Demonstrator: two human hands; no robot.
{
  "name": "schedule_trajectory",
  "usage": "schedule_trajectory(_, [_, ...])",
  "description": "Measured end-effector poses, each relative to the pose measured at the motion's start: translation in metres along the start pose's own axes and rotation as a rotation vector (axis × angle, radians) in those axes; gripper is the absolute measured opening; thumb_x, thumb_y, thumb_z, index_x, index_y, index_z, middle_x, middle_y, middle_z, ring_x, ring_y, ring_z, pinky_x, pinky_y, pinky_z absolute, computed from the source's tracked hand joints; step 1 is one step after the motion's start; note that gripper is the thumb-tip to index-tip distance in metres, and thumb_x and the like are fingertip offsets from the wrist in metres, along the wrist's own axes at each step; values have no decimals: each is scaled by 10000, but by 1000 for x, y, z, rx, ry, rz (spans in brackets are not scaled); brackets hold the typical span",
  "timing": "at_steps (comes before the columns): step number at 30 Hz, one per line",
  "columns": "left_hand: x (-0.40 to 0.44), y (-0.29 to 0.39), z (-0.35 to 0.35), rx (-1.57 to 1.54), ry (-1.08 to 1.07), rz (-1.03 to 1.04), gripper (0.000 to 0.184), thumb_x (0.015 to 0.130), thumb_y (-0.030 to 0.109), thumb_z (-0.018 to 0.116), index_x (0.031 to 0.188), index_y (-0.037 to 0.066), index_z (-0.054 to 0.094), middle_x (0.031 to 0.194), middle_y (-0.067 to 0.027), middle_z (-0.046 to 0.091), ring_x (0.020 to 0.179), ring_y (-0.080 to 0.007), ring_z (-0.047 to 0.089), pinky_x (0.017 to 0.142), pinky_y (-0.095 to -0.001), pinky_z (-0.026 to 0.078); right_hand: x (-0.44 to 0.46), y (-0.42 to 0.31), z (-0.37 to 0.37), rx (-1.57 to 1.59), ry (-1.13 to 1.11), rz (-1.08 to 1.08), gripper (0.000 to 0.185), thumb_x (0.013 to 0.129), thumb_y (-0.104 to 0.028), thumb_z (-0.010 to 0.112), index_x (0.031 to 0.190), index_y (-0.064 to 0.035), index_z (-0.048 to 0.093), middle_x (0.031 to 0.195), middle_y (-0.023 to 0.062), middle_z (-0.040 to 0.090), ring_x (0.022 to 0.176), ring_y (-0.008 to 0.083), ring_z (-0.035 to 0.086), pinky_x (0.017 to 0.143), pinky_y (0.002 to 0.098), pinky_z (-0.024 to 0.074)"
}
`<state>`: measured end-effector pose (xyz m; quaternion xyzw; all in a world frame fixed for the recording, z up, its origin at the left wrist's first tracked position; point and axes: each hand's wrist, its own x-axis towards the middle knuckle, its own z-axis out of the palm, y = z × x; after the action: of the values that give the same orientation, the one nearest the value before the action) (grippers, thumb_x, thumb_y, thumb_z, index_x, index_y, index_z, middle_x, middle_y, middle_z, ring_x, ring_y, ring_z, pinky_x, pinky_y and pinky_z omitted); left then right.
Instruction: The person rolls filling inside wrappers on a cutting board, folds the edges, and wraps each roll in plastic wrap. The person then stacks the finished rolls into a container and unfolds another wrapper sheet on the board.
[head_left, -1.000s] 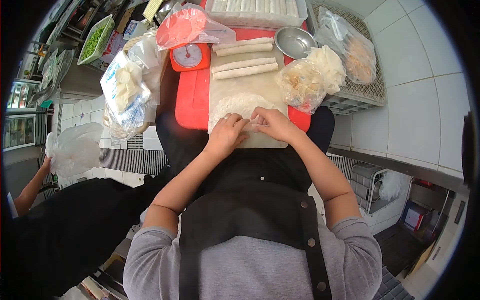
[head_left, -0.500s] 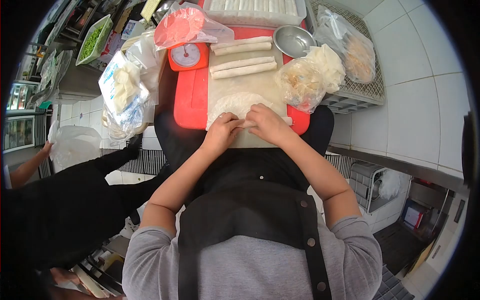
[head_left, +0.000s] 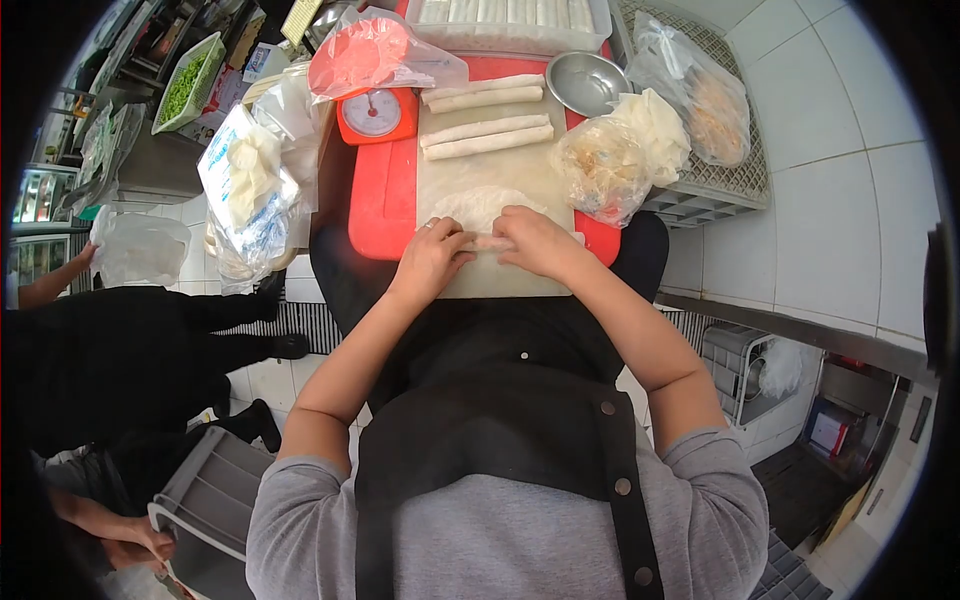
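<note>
Pale rectangular cutting board: lies on a red plastic surface, in front of the person's black apron.
Thin off-white floury sheet: on the near part of the board, flat on its far side, its near side rolled into a slim tube beneath the fingers.
Left hand: at the board's near left, fingers and thumb narrowed on the sheet's tube.
Right hand: at the board's near right, fingers curled over the same tube, holding it.
Slim white cylindrical rolls: across the board's middle and far end.
Orange scale with a round white dial: beside the board's far left edge.
Round shiny metal bowl: just right of the board's far end.
Clear plastic bag with brownish contents: at the board's right edge.
Translucent rectangular container: beyond the board, white lengths side by side inside.
Co-worker's hand: well left of the board, gripping a translucent plastic bag.
</note>
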<state>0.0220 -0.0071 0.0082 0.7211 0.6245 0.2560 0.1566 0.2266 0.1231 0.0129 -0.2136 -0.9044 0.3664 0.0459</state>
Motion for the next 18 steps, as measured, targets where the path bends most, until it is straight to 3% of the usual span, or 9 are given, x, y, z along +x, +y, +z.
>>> schedule_trajectory(5, [1,-7,5,22,46,60,293,821,73,794,1106,42,736,1031,-124,650,990,-339,646,870,-446,552,0,6,13,-87,94,-57,162,812,-83,774,920,-12,676,981,160,633,1001,378,642,891,472,525])
schedule_trajectory(13, [6,0,-12,35,-167,13,305,814,98,801,1100,41,711,1041,-125,642,1000,-355,648,875,-452,544,-1,5,11,-103,51,-57,132,821,-67,750,922,-10,685,979,162,641,1001,372,648,890,473,529])
schedule_trajectory(16, [12,10,-8,52,-28,41,305,811,108,807,1095,45,714,1040,-123,641,990,-351,653,874,-452,546,2,3,7,-94,20,-33,135,824,-67,745,934,-8,691,982,166,647,1014,373,651,902,474,529])
schedule_trajectory(18, [12,11,-4,43,-46,57,310,795,103,810,1086,54,715,1035,-112,634,1000,-335,649,883,-444,543,2,4,4,-92,2,-13,143,824,-69,746,943,-7,695,985,168,650,1023,374,651,907,474,529])
